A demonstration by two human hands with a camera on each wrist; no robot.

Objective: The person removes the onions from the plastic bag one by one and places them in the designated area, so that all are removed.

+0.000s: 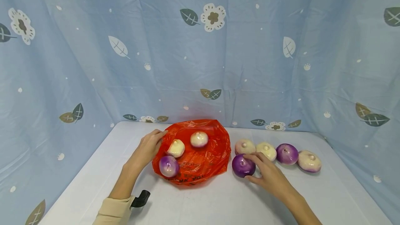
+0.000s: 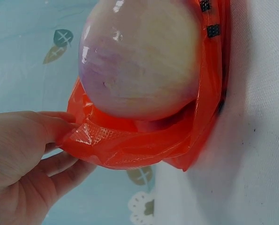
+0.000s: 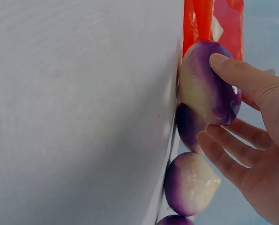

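Note:
My left hand (image 1: 151, 145) pinches the left rim of a red plastic bag (image 1: 206, 166), which lies spread wide on the table. Three turnips are on the bag: a whitish turnip (image 1: 199, 139) toward the back, a cream turnip (image 1: 176, 148) near the left rim, and a purple-and-white turnip (image 1: 169, 166) at the front left. Right of the bag, my right hand (image 1: 265, 173) grips a dark purple turnip (image 1: 243, 166) between thumb and fingers. The right wrist view shows the thumb across the purple side of this turnip (image 3: 195, 84).
Behind and right of my right hand stand several more turnips in a row, among them a pale turnip (image 1: 245, 146), a purple turnip (image 1: 287, 153) and a whitish turnip (image 1: 309, 161). A white cloth (image 1: 200, 204) covers the table. A blue patterned curtain (image 1: 175, 61) surrounds it.

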